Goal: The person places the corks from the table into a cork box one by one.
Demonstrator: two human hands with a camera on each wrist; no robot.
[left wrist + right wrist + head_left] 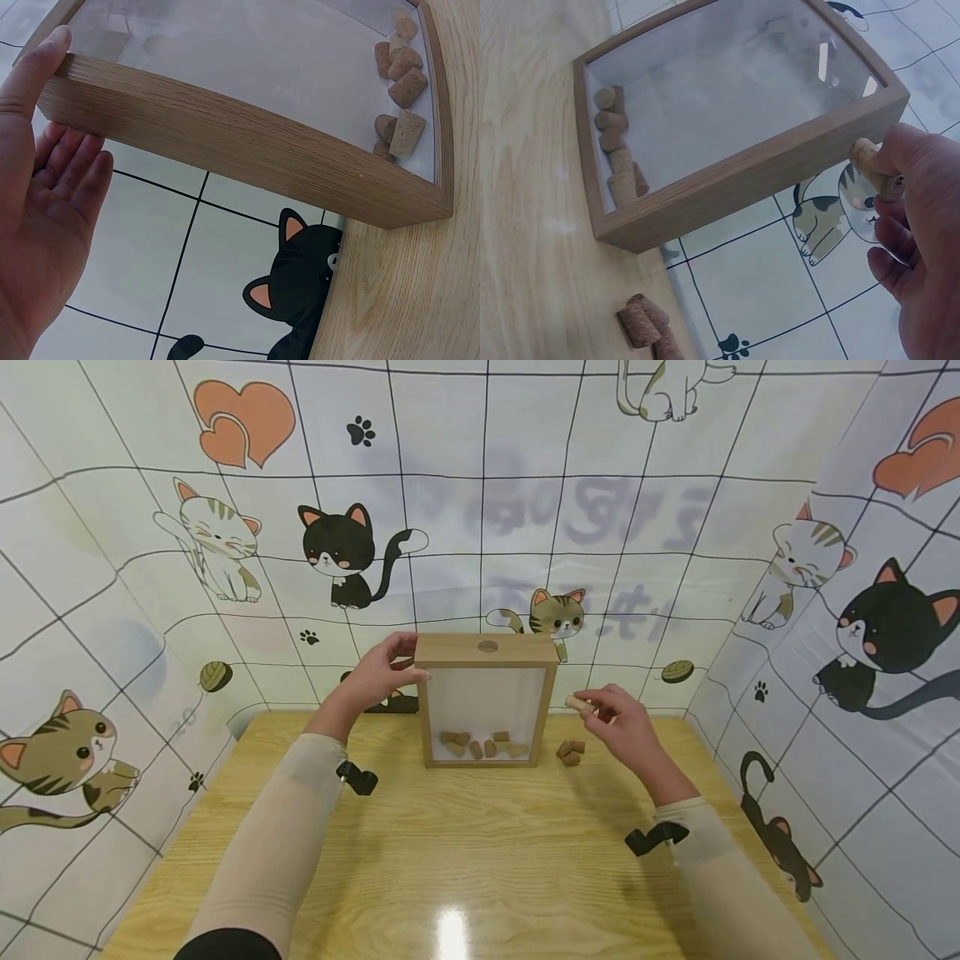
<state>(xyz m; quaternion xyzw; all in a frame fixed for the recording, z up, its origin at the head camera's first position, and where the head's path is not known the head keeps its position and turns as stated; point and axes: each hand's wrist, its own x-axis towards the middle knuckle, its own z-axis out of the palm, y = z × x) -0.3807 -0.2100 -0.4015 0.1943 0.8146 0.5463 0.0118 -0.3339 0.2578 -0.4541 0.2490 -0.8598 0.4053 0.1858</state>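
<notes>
A wooden shadow box (487,652) with a clear front and a round hole in its top stands upright on the table. Several corks (490,748) lie along its bottom inside. My left hand (378,675) grips the box's upper left corner, thumb at the front edge and fingers toward the back, as the left wrist view shows. To the right of the box, my right hand (621,720) pinches a cork (870,161) between thumb and fingers, raised above the table. Below it, a small pile of corks (572,752) lies beside the box's lower right corner.
The wooden table (465,843) runs from the box toward me. A white cloth backdrop (525,518) with a grid and printed cats hangs close behind the box and at both sides. Small black mounts (357,778) are strapped to both wrists.
</notes>
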